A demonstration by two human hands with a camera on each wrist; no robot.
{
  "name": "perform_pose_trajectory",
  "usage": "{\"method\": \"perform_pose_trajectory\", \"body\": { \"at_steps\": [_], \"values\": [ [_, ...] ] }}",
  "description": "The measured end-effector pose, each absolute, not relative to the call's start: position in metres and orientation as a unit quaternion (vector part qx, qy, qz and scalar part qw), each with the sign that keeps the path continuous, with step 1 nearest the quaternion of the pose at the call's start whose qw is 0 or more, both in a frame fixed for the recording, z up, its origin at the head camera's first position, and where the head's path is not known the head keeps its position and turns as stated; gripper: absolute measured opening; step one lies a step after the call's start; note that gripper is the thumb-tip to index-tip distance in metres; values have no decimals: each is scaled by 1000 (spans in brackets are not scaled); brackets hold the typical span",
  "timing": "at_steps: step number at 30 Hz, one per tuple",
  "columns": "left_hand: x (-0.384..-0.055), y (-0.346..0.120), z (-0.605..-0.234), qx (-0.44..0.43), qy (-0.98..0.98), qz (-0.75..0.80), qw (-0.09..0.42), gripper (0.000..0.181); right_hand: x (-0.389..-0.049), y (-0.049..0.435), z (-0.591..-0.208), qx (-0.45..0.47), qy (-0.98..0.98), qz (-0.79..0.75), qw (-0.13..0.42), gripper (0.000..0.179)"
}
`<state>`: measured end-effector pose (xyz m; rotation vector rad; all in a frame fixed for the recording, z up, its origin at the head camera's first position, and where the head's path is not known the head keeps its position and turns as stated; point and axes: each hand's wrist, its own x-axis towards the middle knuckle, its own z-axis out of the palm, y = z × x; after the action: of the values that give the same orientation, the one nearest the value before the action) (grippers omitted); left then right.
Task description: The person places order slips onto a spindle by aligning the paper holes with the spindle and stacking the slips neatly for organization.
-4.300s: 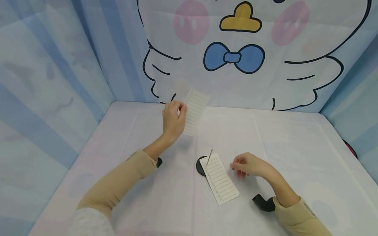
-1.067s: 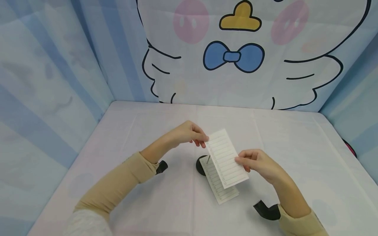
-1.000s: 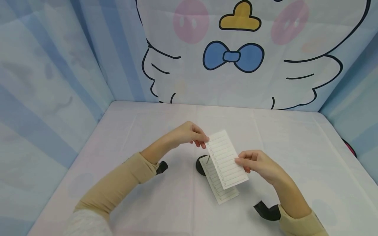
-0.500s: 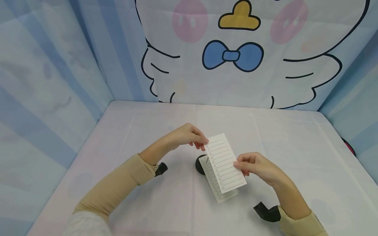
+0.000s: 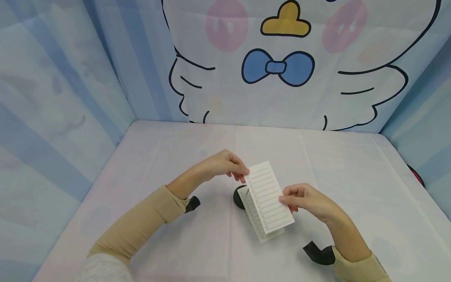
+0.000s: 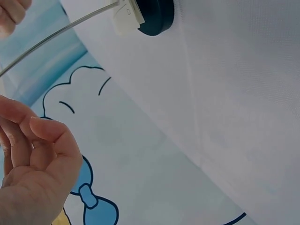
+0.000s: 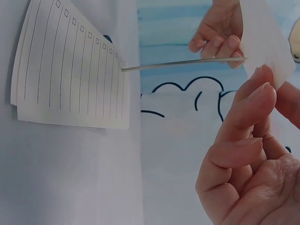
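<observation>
A lined checklist sheet point(image 5: 269, 199) is held tilted between both hands, over the middle of the table. My left hand point(image 5: 229, 164) pinches its upper left corner, while my right hand point(image 5: 304, 199) pinches the right edge with thumb and fingers. Beneath it stands a paper spike, its round black base point(image 5: 238, 199) partly covered by similar sheets point(image 5: 251, 215) threaded on it. In the right wrist view the thin metal rod point(image 7: 187, 63) rises from those sheets point(image 7: 70, 70), and its upper end meets the held sheet point(image 7: 263, 42) in this view.
A white cloth point(image 5: 169, 243) covers the table. A printed curtain point(image 5: 275, 105) with a cartoon figure stands behind it, and blue striped curtains point(image 5: 46, 137) close the sides. Black camera mounts point(image 5: 318, 253) stick out at the sleeve cuffs.
My left hand has brought the sheet from the back left to above the spike, and my right hand has taken its right edge. Over the last second both hands have lowered it slightly.
</observation>
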<state>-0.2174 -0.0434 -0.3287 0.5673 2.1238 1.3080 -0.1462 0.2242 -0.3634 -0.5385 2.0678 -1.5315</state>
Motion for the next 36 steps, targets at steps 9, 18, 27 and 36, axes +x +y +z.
{"method": "perform_pose_trajectory", "body": {
  "at_steps": [9,18,27,36],
  "values": [
    [-218,-42,-331,220,793,490,286,18,-147,225,-363,-198,759,-565,257,14],
    [-218,-40,-331,218,793,492,286,18,-149,227,-365,-197,759,-563,261,14],
    [-218,-40,-332,204,796,496,283,18,-150,227,-366,-197,761,-561,260,14],
    [-220,-39,-339,199,791,504,285,17,-152,224,-369,-198,753,-567,269,14]
  ]
}}
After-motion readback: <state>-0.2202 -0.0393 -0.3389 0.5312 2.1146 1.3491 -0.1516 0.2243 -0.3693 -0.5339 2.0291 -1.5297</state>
